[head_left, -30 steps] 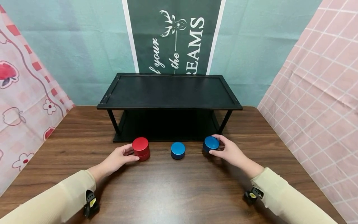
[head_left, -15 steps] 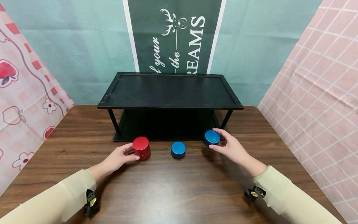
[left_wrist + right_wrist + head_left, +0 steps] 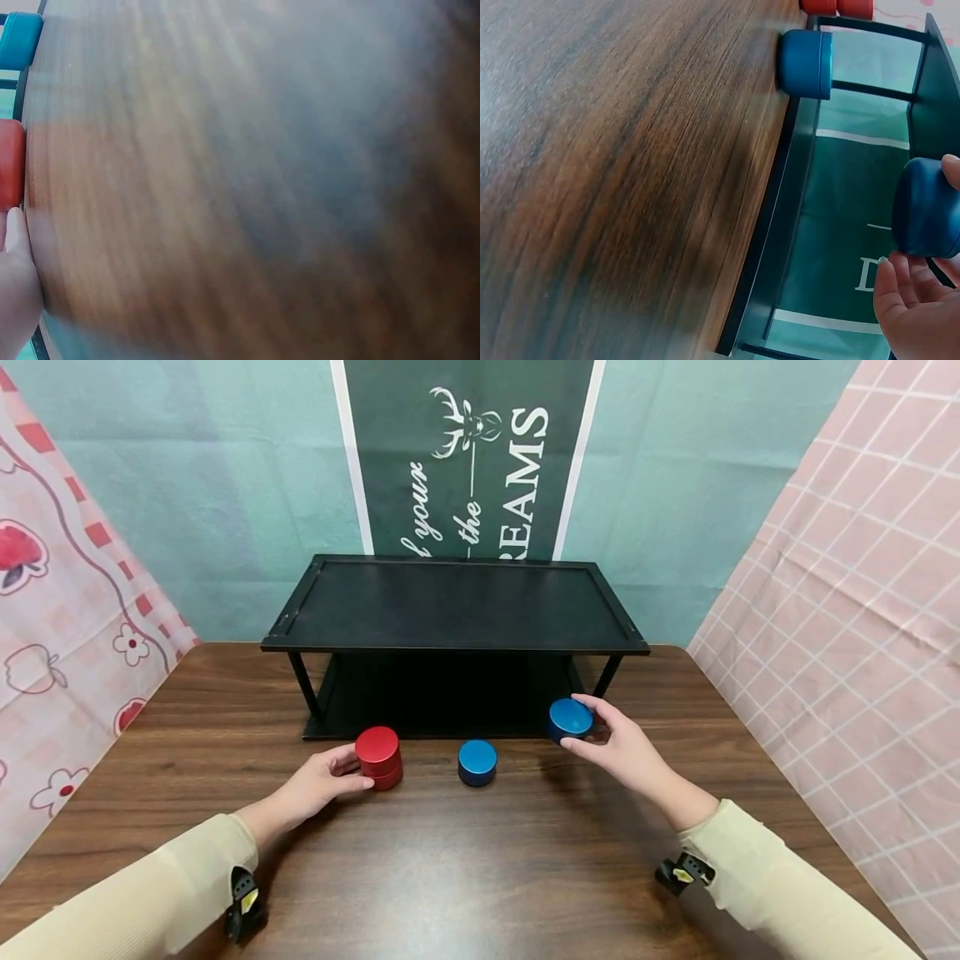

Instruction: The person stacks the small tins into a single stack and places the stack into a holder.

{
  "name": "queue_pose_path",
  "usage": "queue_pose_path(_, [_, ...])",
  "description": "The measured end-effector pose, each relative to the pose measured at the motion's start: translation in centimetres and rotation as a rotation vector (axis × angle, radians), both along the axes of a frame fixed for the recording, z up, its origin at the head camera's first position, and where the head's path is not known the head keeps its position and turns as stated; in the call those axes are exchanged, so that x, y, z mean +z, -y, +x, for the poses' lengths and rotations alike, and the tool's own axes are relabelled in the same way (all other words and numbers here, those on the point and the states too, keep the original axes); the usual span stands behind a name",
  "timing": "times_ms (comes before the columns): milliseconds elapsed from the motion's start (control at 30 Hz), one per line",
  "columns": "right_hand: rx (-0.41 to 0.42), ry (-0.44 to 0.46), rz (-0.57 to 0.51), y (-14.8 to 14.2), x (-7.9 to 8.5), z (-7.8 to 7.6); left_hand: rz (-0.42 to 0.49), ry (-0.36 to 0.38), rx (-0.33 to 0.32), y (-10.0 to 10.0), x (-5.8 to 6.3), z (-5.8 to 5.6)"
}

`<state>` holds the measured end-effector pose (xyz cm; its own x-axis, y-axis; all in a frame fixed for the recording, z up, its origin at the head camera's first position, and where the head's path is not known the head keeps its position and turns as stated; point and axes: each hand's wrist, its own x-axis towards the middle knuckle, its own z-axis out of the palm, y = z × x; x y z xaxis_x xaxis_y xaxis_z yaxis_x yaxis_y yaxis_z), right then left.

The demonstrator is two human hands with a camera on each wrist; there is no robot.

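My right hand [image 3: 626,756] pinches a blue round tin [image 3: 570,717] between thumb and fingers. The right wrist view shows this blue tin [image 3: 928,208] raised off the table, with fingertips under its edge. A second blue tin [image 3: 477,762] stands on the table between the hands, touched by neither. My left hand [image 3: 315,787] grips two stacked red round tins [image 3: 378,758], its thumb low on the near side; the fingers behind are partly hidden. Only the thumb side of the left hand [image 3: 16,285] and some red tin [image 3: 10,163] show in the left wrist view.
A black two-level rack [image 3: 457,606] stands just behind the tins, its lower shelf [image 3: 450,693] facing me. The wooden table [image 3: 450,868] runs beneath everything. Cloth hangs behind, with a pink checked cloth [image 3: 847,602] on the right and a patterned one [image 3: 67,610] on the left.
My right hand has lifted the blue tin up off the table and slightly toward the rack's right front corner. The left hand, the red tins and the middle blue tin stay put.
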<state>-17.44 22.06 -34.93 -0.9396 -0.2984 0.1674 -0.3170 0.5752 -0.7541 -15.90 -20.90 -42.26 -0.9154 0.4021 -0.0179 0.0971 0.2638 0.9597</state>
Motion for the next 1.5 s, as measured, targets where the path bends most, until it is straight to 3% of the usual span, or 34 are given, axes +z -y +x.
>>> queue_pose_path(300, [0.017, -0.017, 0.019, 0.8, -0.1, -0.2, -0.032, -0.013, 0.008, 0.0, 0.2, 0.1])
queue_pose_path(767, [0.047, -0.046, 0.028, 2.9, 0.0, -0.5, -0.001, -0.008, -0.002, 0.1, -0.3, 0.0])
queue_pose_path(1200, [0.068, 0.0, 0.0, 4.6, 0.5, -0.7, -0.005, -0.004, 0.001, -0.1, -0.2, -0.1])
queue_pose_path(1500, [0.093, -0.05, -0.009, 5.6, 0.6, -0.9, -0.015, -0.005, 0.001, -0.1, -0.2, -0.1])
